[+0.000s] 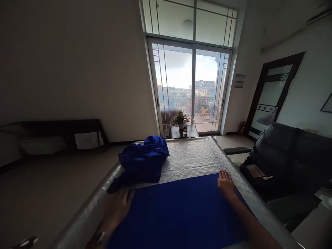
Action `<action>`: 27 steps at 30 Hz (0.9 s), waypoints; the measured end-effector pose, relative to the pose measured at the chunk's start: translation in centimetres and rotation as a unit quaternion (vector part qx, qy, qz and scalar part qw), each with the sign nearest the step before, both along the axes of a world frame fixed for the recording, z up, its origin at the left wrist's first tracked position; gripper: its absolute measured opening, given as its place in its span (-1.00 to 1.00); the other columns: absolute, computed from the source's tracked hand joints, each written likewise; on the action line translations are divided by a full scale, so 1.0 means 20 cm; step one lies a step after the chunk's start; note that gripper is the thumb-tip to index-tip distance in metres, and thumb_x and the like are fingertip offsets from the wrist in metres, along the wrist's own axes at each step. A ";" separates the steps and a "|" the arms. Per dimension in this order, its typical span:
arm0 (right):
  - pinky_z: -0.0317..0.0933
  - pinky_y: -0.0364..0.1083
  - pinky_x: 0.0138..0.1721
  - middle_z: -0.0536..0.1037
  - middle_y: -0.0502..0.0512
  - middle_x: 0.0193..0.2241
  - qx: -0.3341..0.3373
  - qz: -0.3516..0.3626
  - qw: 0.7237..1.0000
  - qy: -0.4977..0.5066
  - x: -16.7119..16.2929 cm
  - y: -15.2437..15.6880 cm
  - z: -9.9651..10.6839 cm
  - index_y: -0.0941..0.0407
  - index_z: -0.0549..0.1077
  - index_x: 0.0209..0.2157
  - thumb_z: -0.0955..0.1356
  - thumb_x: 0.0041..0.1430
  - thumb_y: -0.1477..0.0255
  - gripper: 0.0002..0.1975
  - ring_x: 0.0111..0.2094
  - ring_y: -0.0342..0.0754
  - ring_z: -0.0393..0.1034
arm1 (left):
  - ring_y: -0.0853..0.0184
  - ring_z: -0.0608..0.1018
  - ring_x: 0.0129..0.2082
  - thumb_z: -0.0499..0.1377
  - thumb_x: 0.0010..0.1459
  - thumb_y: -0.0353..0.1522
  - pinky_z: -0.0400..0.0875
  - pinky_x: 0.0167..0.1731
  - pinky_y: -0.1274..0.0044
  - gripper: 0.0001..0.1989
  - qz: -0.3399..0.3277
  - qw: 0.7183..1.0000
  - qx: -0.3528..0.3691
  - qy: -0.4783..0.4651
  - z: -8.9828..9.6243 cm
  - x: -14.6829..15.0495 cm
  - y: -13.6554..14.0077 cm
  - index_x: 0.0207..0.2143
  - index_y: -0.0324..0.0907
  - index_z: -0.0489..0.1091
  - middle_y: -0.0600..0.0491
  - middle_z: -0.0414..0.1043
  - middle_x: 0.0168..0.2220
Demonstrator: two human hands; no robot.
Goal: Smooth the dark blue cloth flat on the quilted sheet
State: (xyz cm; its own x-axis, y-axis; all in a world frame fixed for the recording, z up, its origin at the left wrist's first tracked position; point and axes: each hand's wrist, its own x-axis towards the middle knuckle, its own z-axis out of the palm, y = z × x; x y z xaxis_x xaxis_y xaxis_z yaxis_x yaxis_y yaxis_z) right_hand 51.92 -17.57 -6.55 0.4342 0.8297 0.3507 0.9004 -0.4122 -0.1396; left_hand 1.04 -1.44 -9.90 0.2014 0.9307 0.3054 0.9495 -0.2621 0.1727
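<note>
Both hands, left [118,207] and right [225,181], are laid with flat, open fingers on the smooth blue cloth [181,211]; a crumpled blue garment [142,160] lies just beyond the left fingers.

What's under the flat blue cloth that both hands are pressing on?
The flat blue cloth lies on a quilted grey mattress, which shows beyond its far edge and sides. The left hand and right hand rest on it. What lies beneath the cloth is covered.

cloth [181,211] on table [197,155] — heap [142,160] behind, left
</note>
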 end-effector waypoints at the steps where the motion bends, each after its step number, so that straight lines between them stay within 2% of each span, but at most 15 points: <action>1: -0.27 0.10 0.47 0.07 0.35 0.43 -0.008 0.034 0.999 0.005 -0.10 0.01 0.01 0.34 0.22 0.35 0.02 0.36 0.48 -0.39 0.48 0.02 -0.11 | -0.11 0.24 0.40 -0.30 0.38 -0.09 0.18 0.35 0.11 -0.22 -0.011 1.000 0.014 -0.007 0.01 0.09 -0.02 0.31 -0.54 0.23 -0.43 0.19 0.37; 3: -0.24 0.11 0.48 0.10 0.31 0.43 -0.017 0.109 0.994 0.012 -0.32 0.05 0.02 0.32 0.17 0.38 0.04 0.38 0.43 -0.39 0.47 0.04 -0.08 | -0.05 0.18 0.43 -0.25 0.40 -0.10 0.12 0.40 0.14 -0.27 -0.078 0.996 0.046 -0.017 0.03 0.32 -0.09 0.34 -0.46 0.22 -0.35 0.18 0.40; 5: -0.19 0.05 0.47 0.10 0.22 0.43 -0.024 0.184 0.983 0.017 -0.54 0.11 0.01 0.24 0.15 0.40 0.05 0.41 0.35 -0.40 0.47 0.00 -0.07 | -0.04 0.21 0.43 -0.22 0.42 -0.12 0.09 0.42 0.13 -0.32 -0.191 0.980 0.054 -0.013 0.04 0.58 -0.17 0.33 -0.39 0.27 -0.33 0.22 0.38; 8: -0.15 0.04 0.46 0.11 0.17 0.43 -0.043 0.267 0.962 0.044 -0.78 0.19 -0.03 0.18 0.14 0.41 0.09 0.41 0.28 -0.39 0.47 0.00 -0.07 | 0.00 0.26 0.40 -0.15 0.43 -0.20 0.22 0.37 0.15 -0.42 -0.257 0.965 0.053 -0.003 0.01 0.89 -0.27 0.34 -0.24 0.29 -0.24 0.27 0.36; 10: -0.14 0.10 0.46 0.10 0.21 0.43 -0.058 0.293 0.952 0.070 -0.84 0.24 -0.08 0.21 0.13 0.41 0.11 0.39 0.30 -0.38 0.47 0.06 -0.08 | 0.01 0.28 0.39 -0.14 0.41 -0.30 0.28 0.34 0.13 -0.46 -0.275 0.960 0.053 0.004 -0.02 0.99 -0.30 0.34 -0.16 0.30 -0.21 0.28 0.36; 14: -0.17 0.15 0.47 0.10 0.22 0.43 -0.050 0.295 0.949 0.098 -0.83 0.27 -0.15 0.19 0.10 0.42 0.08 0.41 0.28 -0.38 0.47 0.09 -0.10 | -0.02 0.31 0.38 -0.14 0.41 -0.31 0.30 0.32 0.08 -0.47 -0.262 0.963 0.068 0.002 -0.11 1.02 -0.28 0.35 -0.13 0.28 -0.21 0.30 0.35; 17: -0.22 0.15 0.48 0.09 0.20 0.44 -0.044 0.294 0.948 0.111 -0.81 0.28 -0.16 0.18 0.10 0.42 0.06 0.42 0.28 -0.38 0.48 0.08 -0.12 | 0.06 0.31 0.38 -0.14 0.44 -0.26 0.28 0.34 0.14 -0.48 -0.249 0.965 0.076 -0.009 -0.13 1.01 -0.25 0.36 -0.02 0.26 -0.07 0.34 0.34; 19: -0.23 0.13 0.48 0.06 0.16 0.45 -0.056 0.289 0.950 0.104 -0.82 0.28 -0.15 0.18 0.08 0.43 0.04 0.42 0.27 -0.37 0.48 0.06 -0.14 | 0.06 0.29 0.39 -0.15 0.44 -0.23 0.25 0.34 0.13 -0.47 -0.244 0.968 0.053 -0.012 -0.12 1.01 -0.24 0.37 -0.02 0.24 -0.08 0.32 0.36; 23: -0.26 0.09 0.48 -0.02 0.08 0.46 -0.093 0.289 0.948 0.091 -0.83 0.27 -0.09 0.16 0.02 0.45 0.01 0.43 0.21 -0.34 0.49 0.00 -0.19 | -0.02 0.14 0.45 -0.20 0.43 -0.22 0.10 0.41 0.10 -0.41 -0.271 0.962 -0.016 0.007 -0.06 1.01 -0.27 0.40 -0.21 0.18 -0.25 0.16 0.41; 27: -0.27 0.06 0.48 -0.05 0.03 0.45 -0.112 0.275 0.951 0.082 -0.83 0.26 -0.07 0.10 -0.02 0.46 -0.01 0.43 0.19 -0.34 0.49 -0.04 -0.22 | -0.06 0.08 0.46 -0.31 0.42 -0.21 0.04 0.42 0.04 -0.35 -0.280 0.959 -0.035 0.012 -0.02 1.00 -0.30 0.43 -0.22 0.10 -0.27 0.09 0.44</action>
